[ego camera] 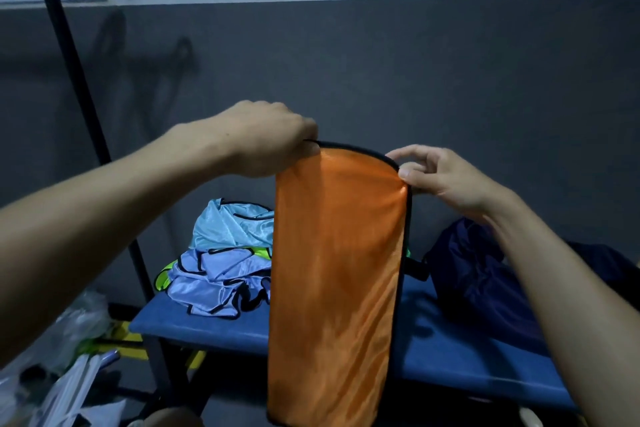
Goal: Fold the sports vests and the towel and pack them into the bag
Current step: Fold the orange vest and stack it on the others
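Lighting is dim here, so a lot is murky. The orange vest (pixel 334 288) covers the middle of the bench (pixel 450 354), and whatever sits straight behind it is hidden. Its bottom hem runs off the lower edge of the frame, so I can't see where it ends. It looks folded lengthwise into a narrow strip, but I can't make out how many layers.

The dark blue bag (pixel 485 284) at 3 o'clock is half behind the right forearm, and I can't tell if its mouth is open. A black strap end pokes out just left of it. At 9 o'clock sits the pile (pixel 225 267) of light blue vests with a bit of neon yellow-green peeking out; can't count them. No clear sight of the towel. Clutter on the floor at 7 o'clock is plastic bags and papers, too blurry to name. A black pole runs down from 11 o'clock.

The orange vest hangs in the air in front of the bench, long axis straight up and down, 12 to 6, black-trimmed top edge arching between the hands. Left hand (pixel 270 139) is clenched over the top left corner. Right hand (pixel 440 177) pinches the top right corner between thumb and fingers.
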Demonstrator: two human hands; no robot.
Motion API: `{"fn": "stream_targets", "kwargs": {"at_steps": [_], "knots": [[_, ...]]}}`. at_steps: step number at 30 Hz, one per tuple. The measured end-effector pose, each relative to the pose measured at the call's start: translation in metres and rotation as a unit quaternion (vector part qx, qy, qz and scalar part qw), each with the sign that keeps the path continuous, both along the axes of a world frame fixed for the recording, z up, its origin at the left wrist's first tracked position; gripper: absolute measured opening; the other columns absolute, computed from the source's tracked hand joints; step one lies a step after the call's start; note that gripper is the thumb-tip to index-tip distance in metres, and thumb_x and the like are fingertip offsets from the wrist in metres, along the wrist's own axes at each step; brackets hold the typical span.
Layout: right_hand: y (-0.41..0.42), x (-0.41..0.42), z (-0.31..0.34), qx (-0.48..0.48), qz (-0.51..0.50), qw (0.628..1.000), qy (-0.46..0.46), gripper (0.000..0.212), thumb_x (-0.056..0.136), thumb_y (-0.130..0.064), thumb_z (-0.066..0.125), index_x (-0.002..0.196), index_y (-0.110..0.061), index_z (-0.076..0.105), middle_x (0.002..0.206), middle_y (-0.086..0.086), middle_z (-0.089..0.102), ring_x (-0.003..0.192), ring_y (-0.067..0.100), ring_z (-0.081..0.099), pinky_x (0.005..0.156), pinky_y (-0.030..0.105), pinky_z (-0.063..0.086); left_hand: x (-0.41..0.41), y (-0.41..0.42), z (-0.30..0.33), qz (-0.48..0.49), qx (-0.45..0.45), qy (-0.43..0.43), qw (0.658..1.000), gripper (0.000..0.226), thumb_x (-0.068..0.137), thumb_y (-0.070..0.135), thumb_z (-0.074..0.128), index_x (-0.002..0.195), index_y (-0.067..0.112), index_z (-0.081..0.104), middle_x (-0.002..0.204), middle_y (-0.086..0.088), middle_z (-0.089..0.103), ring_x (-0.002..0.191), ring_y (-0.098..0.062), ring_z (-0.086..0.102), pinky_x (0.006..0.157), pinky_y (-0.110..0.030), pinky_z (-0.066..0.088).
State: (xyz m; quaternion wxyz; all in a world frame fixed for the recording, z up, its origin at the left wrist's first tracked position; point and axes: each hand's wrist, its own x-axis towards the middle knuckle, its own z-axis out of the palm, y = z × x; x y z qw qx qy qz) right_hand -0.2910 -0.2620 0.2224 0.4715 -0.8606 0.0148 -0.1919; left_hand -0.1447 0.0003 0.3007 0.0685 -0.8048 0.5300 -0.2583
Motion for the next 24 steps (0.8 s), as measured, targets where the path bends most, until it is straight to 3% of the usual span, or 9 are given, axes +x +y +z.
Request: {"fn": "stream_targets", "kwargs": {"at_steps": [2,5,9,13,15,17,18,20,24], "knots": [[0.007,-0.007,0.006,-0.095,-0.032,0.995,0.008,0.025,0.102,-0.019,0.061,0.126,-0.023,0.066,0.108,0.001,0.076,0.105,0.011,0.070,0.098,0.028,0.053,-0.007,-0.001,0.001,0.018,0.020,-0.063,0.998,0.034,0.106,0.048,0.036,0.113,0.025,0.061,0.115,-0.003,0.066,0.110,-0.031,0.062,0.074,-0.037,0.043],[0.013,-0.016,0.007,-0.135,-0.061,0.989,0.007,0.020,0.104,-0.021,0.058,0.118,-0.025,0.071,0.108,-0.015,0.075,0.105,-0.002,0.068,0.098,0.024,0.048,-0.019,-0.002,0.010,0.019,0.056,-0.085,0.995,0.036,0.107,0.047,0.035,0.107,0.022,0.061,0.111,-0.001,0.065,0.113,-0.028,0.057,0.073,-0.036,0.045],[0.017,-0.015,0.000,-0.214,-0.138,0.967,-0.005,0.020,0.105,-0.023,0.054,0.112,-0.025,0.073,0.105,-0.014,0.073,0.102,0.002,0.066,0.096,0.031,0.051,-0.033,-0.007,0.015,0.047,0.118,-0.101,0.987,0.037,0.106,0.047,0.040,0.107,0.017,0.061,0.111,-0.001,0.066,0.115,-0.028,0.054,0.083,-0.041,0.053],[0.024,-0.020,0.002,-0.198,-0.170,0.965,-0.030,0.019,0.105,-0.020,0.053,0.109,-0.027,0.070,0.082,-0.007,0.071,0.070,0.003,0.065,0.066,0.024,0.050,-0.040,-0.008,0.017,0.029,0.054,-0.081,0.995,0.029,0.102,0.043,0.053,0.112,0.017,0.064,0.107,0.000,0.060,0.115,-0.026,0.047,0.084,-0.044,0.053],[0.027,-0.028,0.005,-0.114,-0.152,0.981,-0.045,0.019,0.105,-0.014,0.053,0.114,-0.020,0.069,0.090,0.002,0.073,0.063,0.011,0.069,0.051,0.024,0.050,-0.042,-0.006,0.021,0.008,0.035,-0.044,0.998,0.029,0.099,0.044,0.059,0.112,0.019,0.066,0.103,0.001,0.051,0.106,-0.021,0.040,0.089,-0.040,0.048],[0.028,-0.036,0.005,-0.016,-0.129,0.990,-0.062,0.020,0.105,-0.008,0.054,0.119,-0.013,0.067,0.110,0.009,0.069,0.068,0.022,0.074,0.050,0.025,0.054,-0.047,-0.005,0.022,-0.018,0.023,0.040,0.999,0.030,0.096,0.046,0.063,0.103,0.017,0.069,0.101,-0.002,0.060,0.091,-0.015,0.045,0.085,-0.030,0.043],[0.028,-0.041,0.005,0.014,-0.122,0.990,-0.064,0.020,0.104,-0.006,0.054,0.120,-0.011,0.066,0.115,0.011,0.067,0.071,0.025,0.075,0.052,0.026,0.056,-0.049,-0.004,0.020,-0.038,0.011,0.135,0.990,0.030,0.094,0.045,0.065,0.096,0.015,0.070,0.093,-0.003,0.066,0.080,-0.014,0.055,0.078,-0.029,0.047],[0.024,-0.056,0.002,0.052,-0.112,0.991,-0.055,0.021,0.104,-0.004,0.053,0.120,-0.010,0.066,0.114,0.013,0.067,0.075,0.028,0.076,0.057,0.028,0.060,-0.057,-0.005,0.012,-0.093,-0.010,0.358,0.929,0.030,0.092,0.040,0.071,0.084,0.011,0.071,0.074,-0.003,0.062,0.063,-0.011,0.061,0.066,-0.031,0.058],[0.008,-0.088,0.021,0.060,-0.132,0.988,-0.044,0.019,0.101,0.000,0.055,0.110,-0.013,0.067,0.093,0.018,0.065,0.067,0.021,0.073,0.055,0.027,0.059,-0.070,-0.021,-0.004,-0.167,-0.023,0.532,0.830,0.045,0.086,0.039,0.070,0.093,-0.005,0.067,0.077,-0.009,0.054,0.067,-0.016,0.050,0.065,-0.027,0.059]]}}
